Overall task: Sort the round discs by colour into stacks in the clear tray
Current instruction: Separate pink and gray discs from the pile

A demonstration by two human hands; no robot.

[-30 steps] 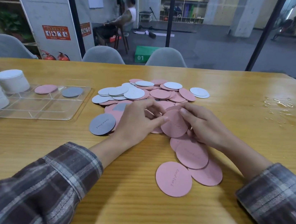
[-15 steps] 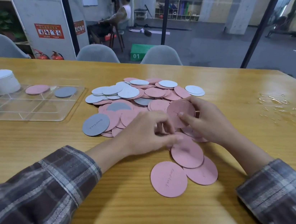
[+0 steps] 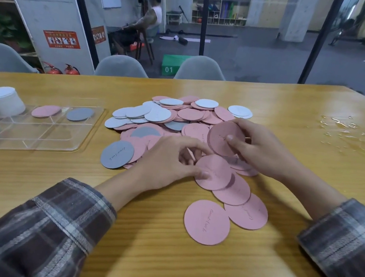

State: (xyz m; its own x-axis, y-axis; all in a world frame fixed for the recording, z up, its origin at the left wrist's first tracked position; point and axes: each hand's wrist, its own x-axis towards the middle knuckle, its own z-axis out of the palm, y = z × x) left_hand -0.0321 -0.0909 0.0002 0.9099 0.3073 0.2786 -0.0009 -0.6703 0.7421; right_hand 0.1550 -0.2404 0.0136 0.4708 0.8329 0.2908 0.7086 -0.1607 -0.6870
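Right hand (image 3: 261, 148), centre-right of frame, grips raised pink disc (image 3: 220, 141), tilted, thumb on its face. Left hand (image 3: 169, 160), centre, pinches edge of flat pink disc (image 3: 216, 170) on table (image 3: 160, 263). I see mixed disc pile (image 3: 179, 117) behind hands. Clear tray (image 3: 38, 133) at left holds tray pink disc (image 3: 46, 111) and grey disc (image 3: 79, 114), side by side.

Mostly pink across the heap of discs (image 3: 191, 114), pale bluish white ones (image 3: 158, 114) at its far left. Dark script on the near grey disc (image 3: 117, 154) and the nearest pink disc (image 3: 206, 222). Pink on the raised disc (image 3: 219, 144) and the flat disc (image 3: 217, 174). One pink tray disc (image 3: 45, 111) and one grey tray disc (image 3: 79, 114) in the clear tray (image 3: 45, 135). White stacks (image 3: 2, 100) far left. Yellow-brown wood grain on the table (image 3: 160, 263). Brown-grey plaid on the sleeves (image 3: 54, 221).
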